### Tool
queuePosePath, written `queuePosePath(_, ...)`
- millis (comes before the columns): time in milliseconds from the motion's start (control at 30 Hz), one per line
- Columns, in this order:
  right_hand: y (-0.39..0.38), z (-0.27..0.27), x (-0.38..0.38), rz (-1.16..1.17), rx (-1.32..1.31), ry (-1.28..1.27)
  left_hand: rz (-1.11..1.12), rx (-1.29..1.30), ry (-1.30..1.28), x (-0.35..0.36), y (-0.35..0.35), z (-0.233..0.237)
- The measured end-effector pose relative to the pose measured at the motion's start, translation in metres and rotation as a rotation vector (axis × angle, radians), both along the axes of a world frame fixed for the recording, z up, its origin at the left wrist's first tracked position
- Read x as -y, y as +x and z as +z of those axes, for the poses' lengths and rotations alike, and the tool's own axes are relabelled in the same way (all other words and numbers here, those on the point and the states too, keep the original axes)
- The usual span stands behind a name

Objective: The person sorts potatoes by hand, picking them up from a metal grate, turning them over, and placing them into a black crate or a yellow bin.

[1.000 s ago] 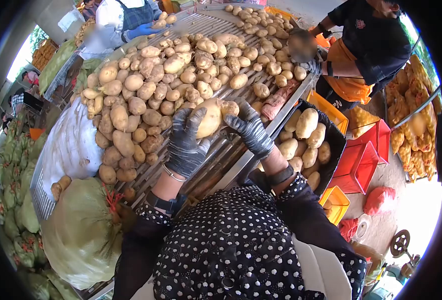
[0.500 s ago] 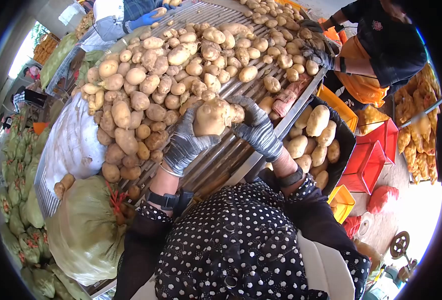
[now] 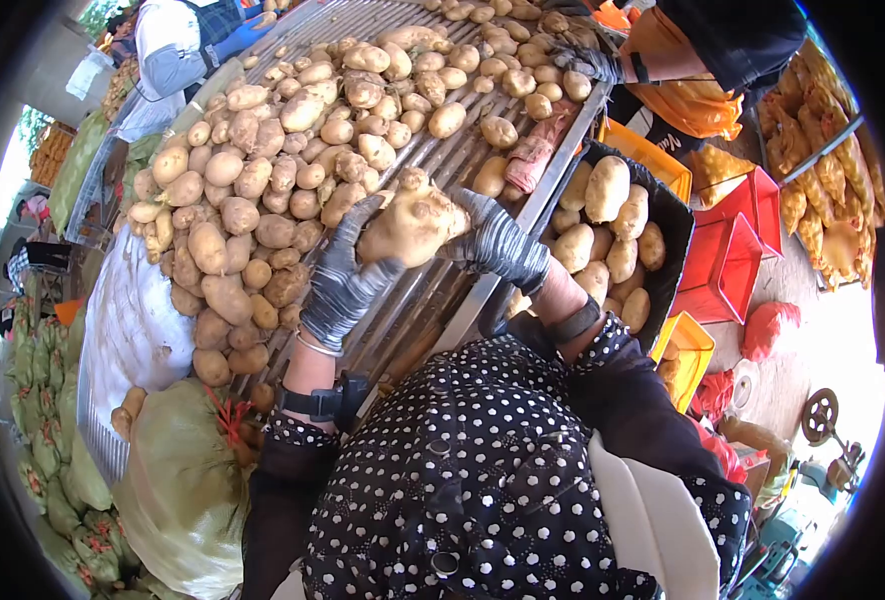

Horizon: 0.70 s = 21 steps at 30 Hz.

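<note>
Between my two gloved hands is a large, knobbly potato (image 3: 408,228) with lumps on its top and right end, held above the slatted metal table (image 3: 433,300). My left hand (image 3: 343,275) is wrapped round its left side, thumb underneath. On the other side, the fingers of my right hand (image 3: 500,240) close on the knobbly right end. A big heap of potatoes (image 3: 253,185) covers the table to the left and beyond. Right of my right hand, a black-lined crate (image 3: 678,215) is filled with large, smooth potatoes (image 3: 603,240).
A dusty pink cloth (image 3: 541,150) lies by the table's right edge. Yellow crates (image 3: 688,345) and red crates (image 3: 723,275) stand to the right. A full sack (image 3: 183,480) leans at lower left. Co-workers' gloved hands (image 3: 588,62) and a blue glove (image 3: 243,38) are across the table.
The potato has been turned in my hands, so its lumps now face up and right. My view has shifted slightly. The co-worker's hands at the far right have moved.
</note>
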State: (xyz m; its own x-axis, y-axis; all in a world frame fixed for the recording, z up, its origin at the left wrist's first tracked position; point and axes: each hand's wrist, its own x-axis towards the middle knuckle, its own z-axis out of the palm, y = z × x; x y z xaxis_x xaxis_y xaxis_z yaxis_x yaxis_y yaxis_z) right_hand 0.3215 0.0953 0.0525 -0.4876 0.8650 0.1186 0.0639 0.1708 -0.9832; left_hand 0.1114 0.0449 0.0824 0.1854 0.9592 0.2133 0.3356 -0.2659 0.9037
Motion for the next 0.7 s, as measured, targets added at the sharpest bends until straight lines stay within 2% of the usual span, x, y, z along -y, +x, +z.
queuePosePath(33,0.005,-0.002,0.001,0.021,-0.098,-0.113,-0.027,0.127,-0.002,-0.001,-0.001,-0.002)
queuePosePath(100,0.020,-0.009,0.006,0.010,-0.223,-0.322,0.139,0.344,-0.260,-0.003,-0.019,-0.036)
queuePosePath(167,0.038,-0.008,0.015,0.037,-0.421,-0.508,0.266,0.360,-0.400,-0.004,-0.045,-0.069)
queuePosePath(233,0.054,-0.026,0.021,-0.078,-0.490,-0.494,0.366,0.165,-0.468,0.004,-0.044,-0.064)
queuePosePath(267,0.065,-0.036,0.026,-0.131,-0.531,-0.517,0.312,-0.002,-0.447,0.006,-0.056,-0.081)
queuePosePath(300,0.077,-0.043,0.033,-0.196,-0.572,-0.539,0.244,-0.165,-0.418,0.006,-0.076,-0.109)
queuePosePath(367,0.104,-0.054,0.051,-0.366,-0.597,-0.618,0.070,-0.328,-0.147,0.000,-0.137,-0.196)
queuePosePath(433,0.128,-0.082,0.066,-0.759,-0.686,-0.499,0.466,-0.100,-0.778,0.003,-0.086,-0.130)
queuePosePath(500,0.164,-0.071,0.097,-0.985,-0.691,-0.604,0.442,-0.120,-0.789,-0.001,-0.088,-0.131)
queuePosePath(633,0.238,-0.121,0.148,-1.597,-0.690,-0.283,0.439,-0.221,-0.836,-0.009,-0.079,-0.125)
queuePosePath(700,0.283,-0.141,0.191,-1.808,-0.525,-0.442,0.440,-0.200,-0.845,-0.011,-0.082,-0.128)
